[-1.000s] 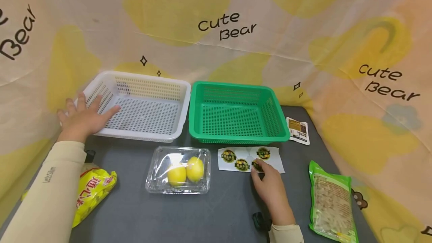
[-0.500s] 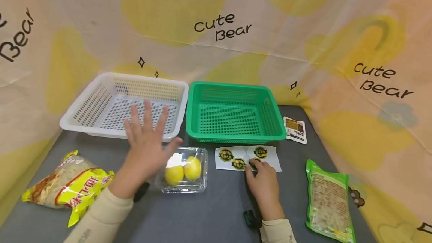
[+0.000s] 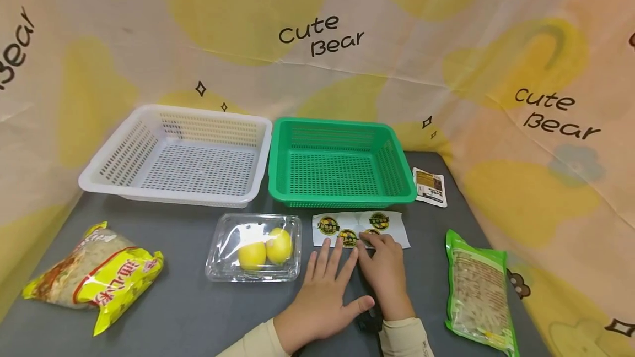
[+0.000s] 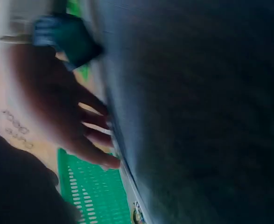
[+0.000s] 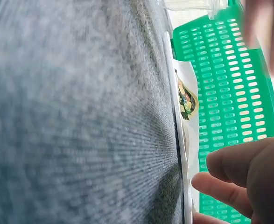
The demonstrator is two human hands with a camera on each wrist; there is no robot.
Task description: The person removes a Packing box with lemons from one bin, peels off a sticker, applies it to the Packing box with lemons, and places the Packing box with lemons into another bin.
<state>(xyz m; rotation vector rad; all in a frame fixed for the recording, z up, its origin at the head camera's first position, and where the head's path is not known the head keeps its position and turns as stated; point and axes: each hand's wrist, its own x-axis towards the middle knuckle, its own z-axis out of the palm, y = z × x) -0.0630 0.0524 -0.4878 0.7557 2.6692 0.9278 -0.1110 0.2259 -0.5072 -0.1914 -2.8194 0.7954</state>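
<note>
A white sheet of round black-and-gold stickers point(image 3: 392, 230) lies on the grey table in front of the green basket. My right hand point(image 3: 387, 274) rests at the sheet's lower edge, its fingertips over one sticker; in the right wrist view its thumb point(image 5: 228, 161) and forefinger stand apart with nothing between them. My left hand point(image 3: 322, 302), palm down with fingers spread, is close beside it, fingertips near the sheet's lower edge. It holds nothing. To its left sits a closed clear plastic box point(image 3: 225, 252) with two yellow, lemon-like fruits point(image 3: 279, 245) inside.
A white basket point(image 3: 173, 194) and a green basket point(image 3: 342, 198) stand side by side at the back. A yellow-ended food bag point(image 3: 116, 280) lies at left, a green-edged bag point(image 3: 478, 291) at right. A small packet point(image 3: 430, 187) lies beside the green basket.
My left hand has left the white basket's left rim and moved right and toward me, ending beside my right hand. The right hand has stayed at the sticker sheet.
</note>
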